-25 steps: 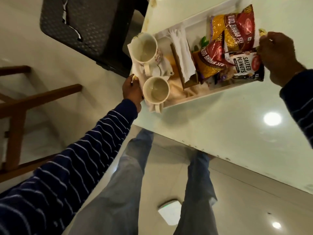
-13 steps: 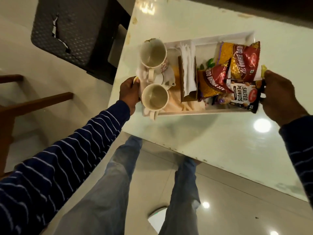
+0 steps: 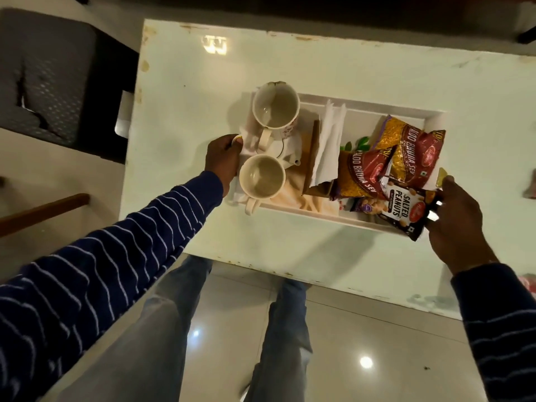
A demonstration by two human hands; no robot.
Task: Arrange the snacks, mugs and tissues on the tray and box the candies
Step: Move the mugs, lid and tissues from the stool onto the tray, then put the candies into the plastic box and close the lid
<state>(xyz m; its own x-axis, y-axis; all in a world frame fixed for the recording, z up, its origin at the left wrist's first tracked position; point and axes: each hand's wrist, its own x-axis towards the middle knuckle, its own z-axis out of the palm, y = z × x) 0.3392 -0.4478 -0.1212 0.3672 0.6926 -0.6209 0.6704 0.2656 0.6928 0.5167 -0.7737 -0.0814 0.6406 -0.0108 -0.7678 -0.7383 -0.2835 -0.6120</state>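
Observation:
A white tray (image 3: 319,216) rests on the pale table (image 3: 185,117). On its left end stand two cream mugs, one far (image 3: 275,110) and one near (image 3: 262,177), with a small white pot (image 3: 285,150) between them. White tissues (image 3: 329,146) stand in a brown holder (image 3: 313,158) at the middle. Two red and yellow snack bags (image 3: 406,149) (image 3: 362,175) and a black salted peanuts packet (image 3: 401,211) fill the right end. My left hand (image 3: 223,162) grips the tray's left end. My right hand (image 3: 455,216) holds the right end beside the peanuts.
A dark perforated chair (image 3: 49,79) stands left of the table. A wooden rail (image 3: 37,210) runs at the far left. The table's near edge (image 3: 261,266) is just above my legs on the glossy tiled floor. A small pink object (image 3: 530,192) lies at the right edge.
The tray has come toward the middle of the table and levelled out, with both hands still on its ends. My view has swung more squarely over the table.

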